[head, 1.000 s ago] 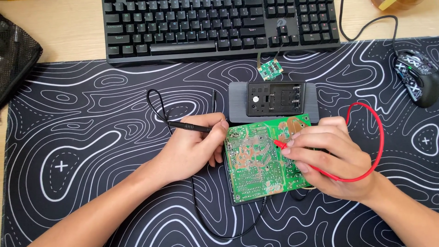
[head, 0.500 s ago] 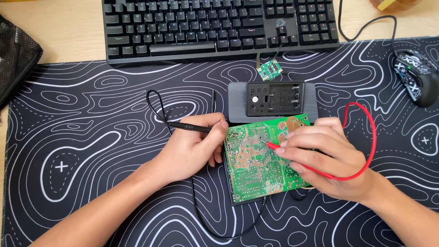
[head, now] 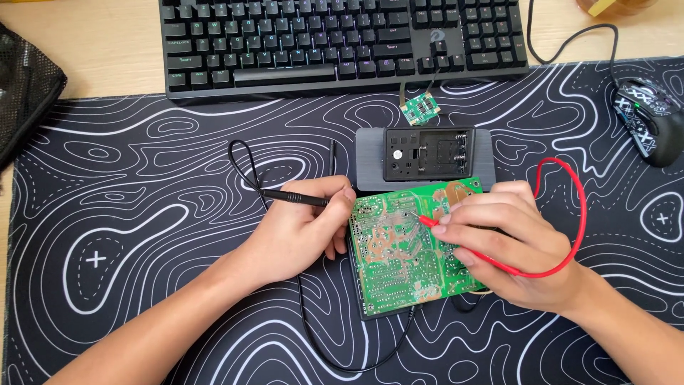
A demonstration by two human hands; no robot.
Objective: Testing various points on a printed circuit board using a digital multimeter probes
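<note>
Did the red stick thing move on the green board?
Yes. The red probe slid left across the green board, away from the mouse.

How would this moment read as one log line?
left hand: black probe | right hand: red probe on green circuit board

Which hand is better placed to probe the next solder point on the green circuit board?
Probably the right hand: its red probe tip is over the circuit board. The left hand holds the black probe beside the edge.

Home electronics desk: keyboard (head: 342,43), mouse (head: 650,117), patterned desk mat (head: 128,214).
</note>
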